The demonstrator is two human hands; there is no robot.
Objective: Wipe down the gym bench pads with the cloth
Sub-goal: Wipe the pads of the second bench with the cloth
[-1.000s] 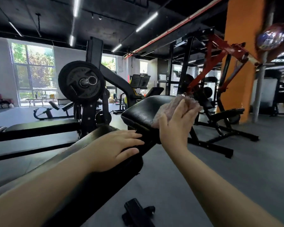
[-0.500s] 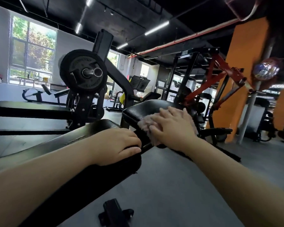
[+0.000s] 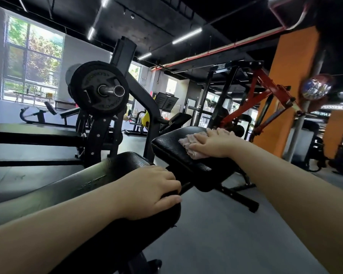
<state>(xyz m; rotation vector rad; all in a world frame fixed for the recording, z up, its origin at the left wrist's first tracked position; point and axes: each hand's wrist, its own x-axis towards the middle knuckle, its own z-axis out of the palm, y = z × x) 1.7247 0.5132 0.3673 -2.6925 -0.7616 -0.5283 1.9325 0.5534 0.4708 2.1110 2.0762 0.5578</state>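
A black gym bench has two pads. The long back pad (image 3: 91, 180) runs from the lower left toward the centre, and the smaller seat pad (image 3: 166, 147) sits beyond it. A pale pink cloth (image 3: 186, 142) lies on the seat pad's top. My right hand (image 3: 212, 143) presses flat on the cloth with straight fingers. My left hand (image 3: 152, 190) rests on the end of the back pad, fingers draped over its edge.
A weight plate on a bar sleeve (image 3: 99, 89) and its black upright frame stand just left of the bench. A red and black machine (image 3: 261, 89) and an orange pillar (image 3: 293, 86) are behind the seat pad. Grey floor (image 3: 226, 234) lies to the right.
My right hand has come down from an upright pose at the seat pad's near edge and now lies flat on the cloth further up the pad. My left hand has stayed put.
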